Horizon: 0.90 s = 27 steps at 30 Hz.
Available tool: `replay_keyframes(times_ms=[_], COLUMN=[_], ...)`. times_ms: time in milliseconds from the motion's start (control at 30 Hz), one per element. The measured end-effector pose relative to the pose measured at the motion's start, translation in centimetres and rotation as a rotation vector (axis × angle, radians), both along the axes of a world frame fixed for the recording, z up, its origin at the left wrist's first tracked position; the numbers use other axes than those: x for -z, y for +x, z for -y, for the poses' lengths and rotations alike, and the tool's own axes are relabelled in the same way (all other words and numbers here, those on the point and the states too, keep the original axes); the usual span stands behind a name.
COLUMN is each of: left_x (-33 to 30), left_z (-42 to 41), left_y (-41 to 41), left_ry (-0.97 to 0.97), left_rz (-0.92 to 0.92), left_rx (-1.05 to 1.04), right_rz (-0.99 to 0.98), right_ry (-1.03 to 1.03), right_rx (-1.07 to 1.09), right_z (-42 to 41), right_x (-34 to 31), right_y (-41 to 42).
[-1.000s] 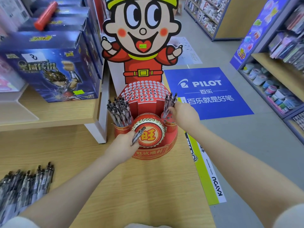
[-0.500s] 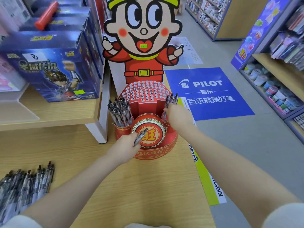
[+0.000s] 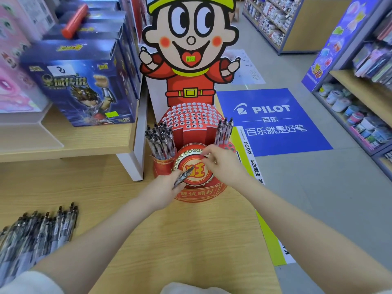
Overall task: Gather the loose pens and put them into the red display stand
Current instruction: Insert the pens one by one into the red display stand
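Item: red cardboard display stand [image 3: 198, 187] with a cartoon-boy backboard, sitting at the far edge of the light wooden table [image 3: 180, 240], directly ahead of me.

Left cup of the stand: I am seeing a dense cluster of dark, clear-barrelled pens [image 3: 161, 141] standing upright in it; it is looking close to full.

Right cup: a smaller group of the same pens [image 3: 223, 130] is standing there, with room apparently remaining.

Domed centre section with white-ringed holes [image 3: 191, 117]: no pens are showing in it.

In hand: my left hand [image 3: 163, 185] is gripping a few dark pens [image 3: 183, 176] in a curled fist, their tips angling up across the round gold-rimmed emblem on the stand's front. My right hand [image 3: 220, 162] is hovering just in front of the right cup with fingers loosely bent, holding nothing that I can make out.

Outstanding stock: a large heap of loose dark pens [image 3: 38, 232] is lying at the table's near left edge, well apart from the stand.

Progress, as I am judging it: roughly midway. Two cups are partly stocked, one small batch is being held at the stand, and the bulk of the heap is awaiting collection.
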<state>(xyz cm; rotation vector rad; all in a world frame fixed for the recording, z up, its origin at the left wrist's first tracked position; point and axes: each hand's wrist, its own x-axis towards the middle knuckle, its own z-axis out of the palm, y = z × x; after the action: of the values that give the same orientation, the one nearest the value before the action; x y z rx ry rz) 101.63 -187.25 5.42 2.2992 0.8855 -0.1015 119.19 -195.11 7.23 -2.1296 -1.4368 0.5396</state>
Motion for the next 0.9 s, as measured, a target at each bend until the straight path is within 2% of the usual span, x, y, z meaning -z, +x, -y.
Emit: replay_keyframes(times_ms=[67,133,200,400,567,900], left_x=[0.0,-0.3,-0.6,-0.4,-0.3,-0.5], left_z=[0.4,0.7,0.9,0.9,1.1,0.6], left_y=[0.2,0.5,0.7,0.1,0.5,0.4], left_ry=[0.02,0.008,-0.014,0.011,0.006,0.064], left_rz=[0.025,0.046,0.079,0.089,0.108,0.044], left_rx=[0.008,0.01,0.007,0.067,0.07,0.039], right_rz=[-0.135,-0.281,-0.434,-0.669,-0.659,-0.737], right_ry=[-0.104,-0.135,-0.105,0.051,-0.096,0.08], right_rx=[-0.147,-0.182,-0.128,0.007,-0.159,0.059], right_z=[0.3,0.5,0.8,1.4,2.2,1.8], right_x=[-0.2,0.0,0.0,-1.1,-0.3,-0.4], right_y=[-0.9,-1.3,-1.5,0.4,-0.5,0.3])
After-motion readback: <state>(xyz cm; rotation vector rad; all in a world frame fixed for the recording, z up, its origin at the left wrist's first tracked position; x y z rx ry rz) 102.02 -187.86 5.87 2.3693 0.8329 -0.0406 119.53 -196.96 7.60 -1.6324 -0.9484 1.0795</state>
